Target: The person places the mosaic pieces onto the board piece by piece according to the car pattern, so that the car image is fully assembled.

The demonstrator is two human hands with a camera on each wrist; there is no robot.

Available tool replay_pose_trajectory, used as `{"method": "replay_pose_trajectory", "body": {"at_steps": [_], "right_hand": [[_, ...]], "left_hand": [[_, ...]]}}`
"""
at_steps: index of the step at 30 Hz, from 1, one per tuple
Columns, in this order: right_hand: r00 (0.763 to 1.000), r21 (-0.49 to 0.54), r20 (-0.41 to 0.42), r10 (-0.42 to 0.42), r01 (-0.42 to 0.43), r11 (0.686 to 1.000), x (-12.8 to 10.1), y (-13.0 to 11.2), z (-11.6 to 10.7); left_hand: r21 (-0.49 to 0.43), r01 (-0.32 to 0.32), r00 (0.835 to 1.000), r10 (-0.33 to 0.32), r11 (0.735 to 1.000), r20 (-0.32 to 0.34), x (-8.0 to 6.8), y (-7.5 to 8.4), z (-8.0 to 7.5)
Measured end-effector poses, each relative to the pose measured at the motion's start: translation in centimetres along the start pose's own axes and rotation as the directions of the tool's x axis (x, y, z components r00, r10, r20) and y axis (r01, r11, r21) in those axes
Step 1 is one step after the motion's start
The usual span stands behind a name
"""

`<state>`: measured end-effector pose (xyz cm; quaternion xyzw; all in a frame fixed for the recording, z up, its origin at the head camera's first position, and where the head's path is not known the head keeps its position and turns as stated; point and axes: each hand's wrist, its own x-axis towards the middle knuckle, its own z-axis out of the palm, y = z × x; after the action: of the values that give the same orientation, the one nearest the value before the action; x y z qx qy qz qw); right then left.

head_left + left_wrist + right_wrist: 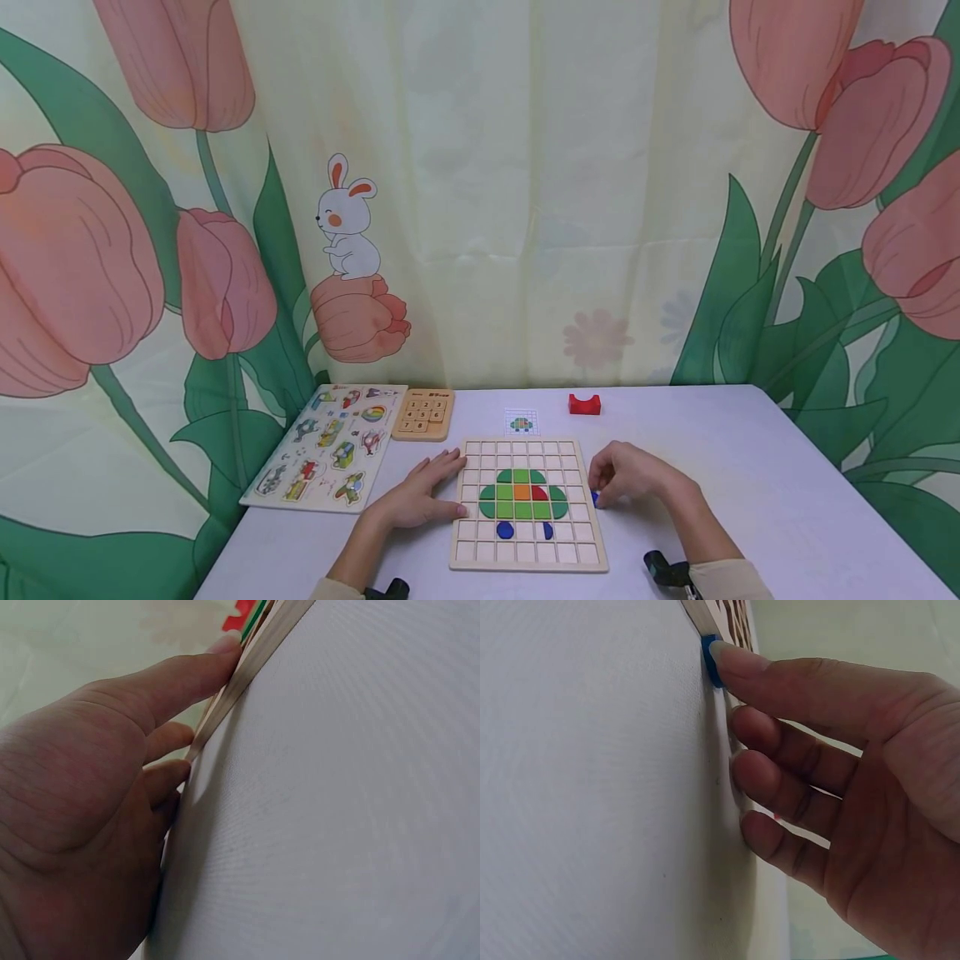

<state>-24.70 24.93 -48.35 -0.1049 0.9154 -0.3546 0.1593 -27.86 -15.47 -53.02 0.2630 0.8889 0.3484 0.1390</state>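
A square wooden grid board (528, 569) lies on the table, with green tiles (513, 507), an orange tile (521, 492) and a red tile (539, 493) grouped in its middle. Below them sit a round blue piece (505, 530) and a half-round blue piece (548, 531). My left hand (418, 493) rests against the board's left edge, thumb and fingers extended; the left wrist view shows the thumb on the wooden rim (251, 667). Just right of the board, my right hand (633, 475) pinches a small blue piece (710, 673) at the table surface. The fingers partly hide its shape.
A small pattern card (521, 422) lies behind the board, with a red notched block (584, 405) to its right. At the back left are a wooden number board (423, 415) and a sheet of colourful pictures (330, 450). A printed curtain (525, 208) hangs behind the table.
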Motion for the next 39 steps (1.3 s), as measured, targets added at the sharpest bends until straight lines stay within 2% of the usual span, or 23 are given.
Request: {"method": "replay_pose_trajectory", "body": {"at_steps": [16,28,39], "right_hand": [[0.996,-0.039,-0.073,0.05,-0.052,0.998,-0.13,-0.03,0.23],[0.997,-0.03,-0.068,0.024,-0.026,0.999,-0.08,-0.17,0.22],[0.998,-0.039,-0.049,-0.047,0.045,0.998,0.17,-0.2,0.18]], "left_hand": [[-0.003,0.005,1.0,-0.005,1.0,-0.003,-0.12,0.07,0.07],[0.001,0.004,1.0,-0.004,1.0,-0.003,-0.13,0.1,0.04],[0.001,0.009,1.0,-0.009,1.0,-0.006,0.02,0.12,0.04]]}}
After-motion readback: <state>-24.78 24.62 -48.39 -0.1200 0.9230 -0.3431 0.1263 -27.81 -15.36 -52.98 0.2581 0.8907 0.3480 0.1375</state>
